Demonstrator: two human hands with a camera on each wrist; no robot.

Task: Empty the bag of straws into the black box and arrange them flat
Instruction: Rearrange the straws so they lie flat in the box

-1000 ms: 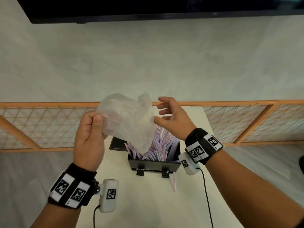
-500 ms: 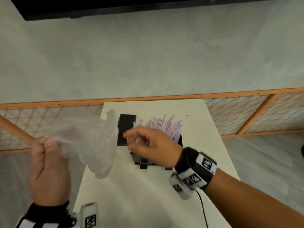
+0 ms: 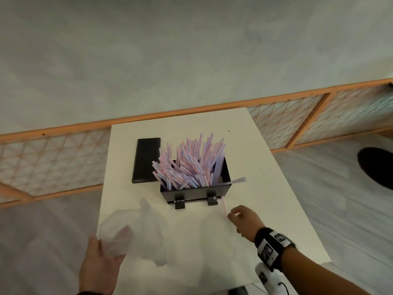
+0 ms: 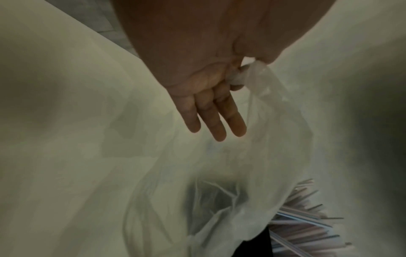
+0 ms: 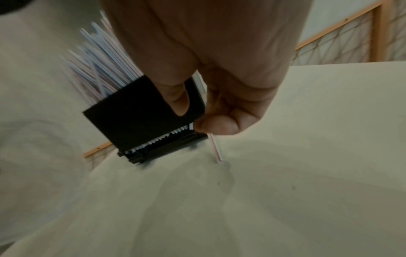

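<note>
The straws are in the black box now, but standing up in a bristling fan, tips leaning toward twelve and one o'clock, nowhere near flat. One stray straw lies on the white table at the box's five o'clock corner, and the right hand is on it: finger and thumb curled in, pinching its near end, though the wrist view is blurred enough that I'd call it a light pinch rather than a firm one.

Big change in the last second: the bag, which was held up over the box with both hands, has swung away and come down to seven o'clock at the table's near-left edge. It looks empty from here. The left hand keeps a corner of it nipped between thumb and forefinger while the other three fingers hang straight and loose.

So the pouring looks done; what's left, I'd judge, is returning the stray and laying the bundle down. The black lid lies flat at the box's ten o'clock.
</note>
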